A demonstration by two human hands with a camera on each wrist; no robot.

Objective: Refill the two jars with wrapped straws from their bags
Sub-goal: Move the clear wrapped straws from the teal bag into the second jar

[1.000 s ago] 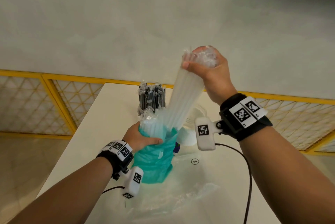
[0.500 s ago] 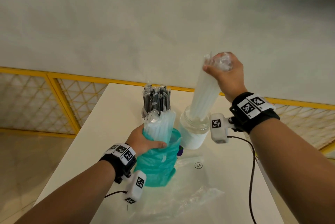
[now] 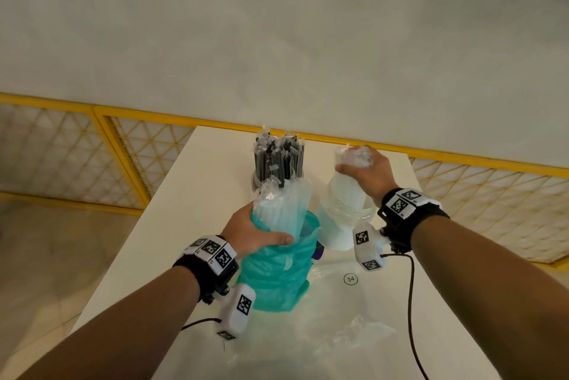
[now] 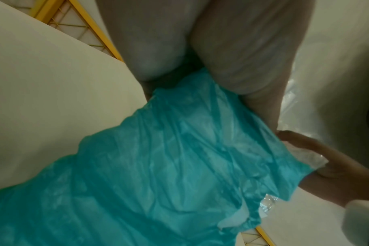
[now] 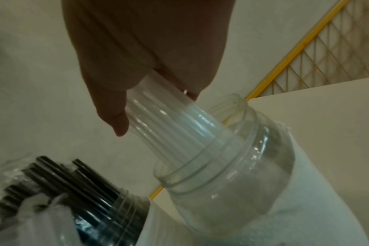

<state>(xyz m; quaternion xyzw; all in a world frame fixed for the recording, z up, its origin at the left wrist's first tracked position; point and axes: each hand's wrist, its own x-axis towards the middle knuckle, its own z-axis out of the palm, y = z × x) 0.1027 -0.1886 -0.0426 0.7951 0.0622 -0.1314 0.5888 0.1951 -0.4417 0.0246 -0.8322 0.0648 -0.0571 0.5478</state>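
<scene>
My right hand (image 3: pixel 361 170) grips the top of a bundle of white wrapped straws (image 5: pixel 179 123); the bundle's lower part stands inside the clear jar (image 5: pixel 232 174) at mid-table. My left hand (image 3: pixel 255 233) grips the rim of a teal bag (image 3: pixel 277 269), upright on the table, with more white wrapped straws (image 3: pixel 286 204) sticking out of it. In the left wrist view the teal bag (image 4: pixel 169 166) fills the frame under my fingers (image 4: pixel 249 50). Behind the bag, a second jar holds black wrapped straws (image 3: pixel 278 159).
The white table (image 3: pixel 191 195) ends at a yellow mesh railing (image 3: pixel 129 145) on the left and far sides. A crumpled clear plastic bag (image 3: pixel 338 336) lies on the table near me. A black cable (image 3: pixel 411 302) hangs from my right wrist.
My right hand has carried the white straw bundle from above the teal bag rightward and down, lowering it deeper into the clear jar. My left hand has kept its hold on the bag.
</scene>
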